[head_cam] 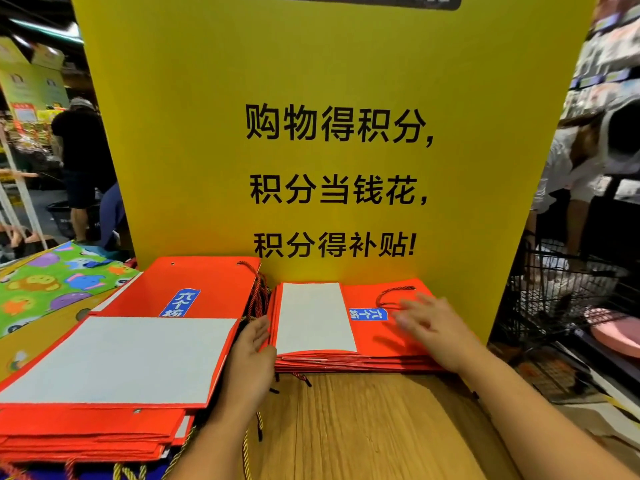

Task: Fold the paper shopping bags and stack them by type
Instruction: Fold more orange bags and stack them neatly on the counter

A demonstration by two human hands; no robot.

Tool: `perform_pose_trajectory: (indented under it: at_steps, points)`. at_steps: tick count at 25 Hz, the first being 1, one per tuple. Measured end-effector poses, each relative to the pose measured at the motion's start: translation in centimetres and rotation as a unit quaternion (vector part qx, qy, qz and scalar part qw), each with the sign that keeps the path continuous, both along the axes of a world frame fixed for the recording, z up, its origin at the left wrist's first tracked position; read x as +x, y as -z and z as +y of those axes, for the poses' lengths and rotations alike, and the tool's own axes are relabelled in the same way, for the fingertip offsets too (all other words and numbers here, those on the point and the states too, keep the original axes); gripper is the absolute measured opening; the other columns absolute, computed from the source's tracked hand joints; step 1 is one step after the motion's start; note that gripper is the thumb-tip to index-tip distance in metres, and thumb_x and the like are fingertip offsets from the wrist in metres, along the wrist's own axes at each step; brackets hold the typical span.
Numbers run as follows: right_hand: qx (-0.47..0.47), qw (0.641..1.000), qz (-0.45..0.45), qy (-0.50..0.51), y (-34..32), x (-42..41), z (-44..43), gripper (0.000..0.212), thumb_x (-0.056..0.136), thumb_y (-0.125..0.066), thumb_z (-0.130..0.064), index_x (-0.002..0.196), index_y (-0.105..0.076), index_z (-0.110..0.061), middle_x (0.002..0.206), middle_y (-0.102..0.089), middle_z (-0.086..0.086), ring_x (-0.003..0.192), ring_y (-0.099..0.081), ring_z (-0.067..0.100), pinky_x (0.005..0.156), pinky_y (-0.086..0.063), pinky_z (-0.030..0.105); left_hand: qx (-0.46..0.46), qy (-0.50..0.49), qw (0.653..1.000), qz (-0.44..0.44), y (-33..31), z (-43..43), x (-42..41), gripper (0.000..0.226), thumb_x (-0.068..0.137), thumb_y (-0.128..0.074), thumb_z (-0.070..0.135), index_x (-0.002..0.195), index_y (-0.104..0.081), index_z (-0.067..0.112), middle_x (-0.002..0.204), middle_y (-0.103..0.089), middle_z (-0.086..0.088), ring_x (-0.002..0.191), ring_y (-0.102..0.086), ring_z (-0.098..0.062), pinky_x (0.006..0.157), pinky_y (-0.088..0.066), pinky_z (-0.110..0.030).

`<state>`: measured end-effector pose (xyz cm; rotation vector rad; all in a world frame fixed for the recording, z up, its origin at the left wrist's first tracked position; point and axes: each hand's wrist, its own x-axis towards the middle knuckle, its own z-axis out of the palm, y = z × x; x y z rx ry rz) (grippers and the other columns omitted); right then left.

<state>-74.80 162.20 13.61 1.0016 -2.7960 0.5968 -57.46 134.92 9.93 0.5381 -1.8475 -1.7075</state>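
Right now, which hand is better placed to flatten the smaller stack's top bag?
Right: the right hand is open over the top bag; the left hand sits at the stack's left edge.

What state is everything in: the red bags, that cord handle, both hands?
Large red bag stack: folded flat, piled on the table.
Small red bag stack: folded flat, piled right of it.
Cord handle: lying loose on the top small bag.
Left hand: open, fingers at the small stack's left edge.
Right hand: open, over the small stack, blurred.
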Motion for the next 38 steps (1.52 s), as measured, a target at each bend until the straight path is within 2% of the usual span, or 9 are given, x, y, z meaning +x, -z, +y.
perform_pose_trajectory:
  at_steps: [3, 5, 8, 12, 15, 20, 25, 31, 38]
  points:
    - [-0.109, 0.954, -0.076, 0.269, -0.8, -2.6, 2.7, 0.067, 0.094, -0.053, -0.059, 0.141, -0.053, -0.011, 0.141, -0.056, 0.013, 0.128, -0.052, 0.032, 0.098, -0.045, 0.041, -0.042, -0.004, 0.999, -0.022, -0.6, 1.1, 0.0, 0.046, 0.097, -0.051, 0.003, 0.141, -0.05, 0.016, 0.135, -0.056, 0.005, 0.125, -0.052, -0.014, 0.102, -0.043, -0.031]
    - [-0.175, 0.911, -0.264, 0.264, -0.1, -3.1, 2.6, 0.065, 0.092, -0.063, -0.049, 0.133, -0.057, 0.002, 0.118, -0.069, 0.017, 0.1, -0.067, 0.031, 0.077, -0.049, 0.034, -0.135, -0.006, 0.989, -0.066, -0.4, 1.9, -0.3, 0.042, 0.101, -0.05, 0.012, 0.142, -0.05, 0.014, 0.135, -0.052, 0.007, 0.125, -0.048, -0.011, 0.101, -0.036, -0.023]
    - [-0.187, 0.908, -0.329, 0.177, 0.1, -1.9, 0.8, 0.027, 0.095, -0.065, -0.022, 0.113, -0.067, -0.001, 0.089, -0.075, 0.006, 0.074, -0.069, 0.021, 0.063, -0.05, 0.025, -0.194, -0.026, 0.976, -0.095, 0.0, 1.4, -0.9, 0.04, 0.101, -0.047, 0.009, 0.141, -0.052, 0.01, 0.152, -0.043, -0.002, 0.14, -0.039, -0.017, 0.111, -0.028, -0.025]
    - [-0.073, 0.94, -0.298, 0.149, -1.0, -2.1, -0.2, 0.062, 0.097, -0.061, -0.029, 0.15, -0.036, -0.007, 0.129, -0.062, 0.01, 0.105, -0.063, 0.022, 0.08, -0.05, 0.026, -0.184, -0.036, 0.978, -0.089, 0.0, 0.8, -0.6, 0.04, 0.102, -0.045, 0.009, 0.142, -0.052, 0.012, 0.152, -0.043, -0.003, 0.141, -0.038, -0.018, 0.107, -0.027, -0.021]
    - [0.065, 0.976, -0.081, 0.19, -0.6, -2.1, -1.2, 0.085, 0.098, -0.046, -0.052, 0.159, 0.006, -0.025, 0.167, 0.0, 0.01, 0.152, -0.011, 0.033, 0.119, -0.02, 0.049, -0.356, -0.071, 0.918, -0.159, 0.3, 2.0, -1.1, 0.045, 0.104, -0.04, 0.029, 0.147, -0.045, 0.018, 0.158, -0.034, 0.002, 0.15, -0.016, -0.02, 0.118, -0.016, -0.029]
    - [0.192, 0.973, -0.056, 0.112, 2.8, -1.0, -3.0, 0.07, 0.099, -0.017, -0.066, 0.159, -0.002, -0.033, 0.168, 0.006, -0.001, 0.154, 0.005, 0.025, 0.121, -0.007, 0.055, -0.531, -0.06, 0.789, -0.304, 0.1, 2.2, -1.4, 0.049, 0.103, -0.024, 0.039, 0.145, -0.042, 0.021, 0.156, -0.035, 0.001, 0.148, -0.018, -0.025, 0.12, -0.012, -0.044]
    - [0.114, 0.984, -0.104, 0.085, 0.9, -2.3, -2.5, 0.074, 0.098, -0.043, -0.06, 0.158, -0.021, -0.023, 0.166, -0.014, 0.008, 0.153, -0.01, 0.028, 0.123, -0.016, 0.042, -0.57, -0.023, 0.738, -0.362, -4.6, 3.1, -3.2, 0.026, 0.094, -0.04, 0.024, 0.114, -0.055, 0.016, 0.12, -0.058, -0.008, 0.112, -0.053, -0.03, 0.097, -0.04, -0.041]
    - [0.073, 0.993, 0.001, 0.091, -4.1, -1.0, -1.9, 0.041, 0.095, -0.055, -0.051, 0.124, -0.066, -0.023, 0.125, -0.066, 0.006, 0.113, -0.061, 0.025, 0.083, -0.048, 0.032, -0.529, -0.032, 0.82, -0.215, -9.9, 3.1, -3.4, 0.021, 0.094, -0.046, 0.026, 0.097, -0.066, 0.02, 0.094, -0.07, -0.003, 0.087, -0.064, -0.026, 0.068, -0.05, -0.031]
    - [0.0, 0.996, 0.057, -0.075, -8.5, 7.0, -10.4, 0.035, 0.094, -0.052, -0.051, 0.111, -0.07, -0.026, 0.11, -0.072, -0.004, 0.1, -0.065, 0.021, 0.078, -0.052, 0.033, -0.558, -0.112, 0.798, -0.197, -14.5, -4.0, 5.8, 0.017, 0.089, -0.058, 0.039, 0.089, -0.067, 0.025, 0.09, -0.072, 0.005, 0.089, -0.065, -0.021, 0.073, -0.052, -0.036]
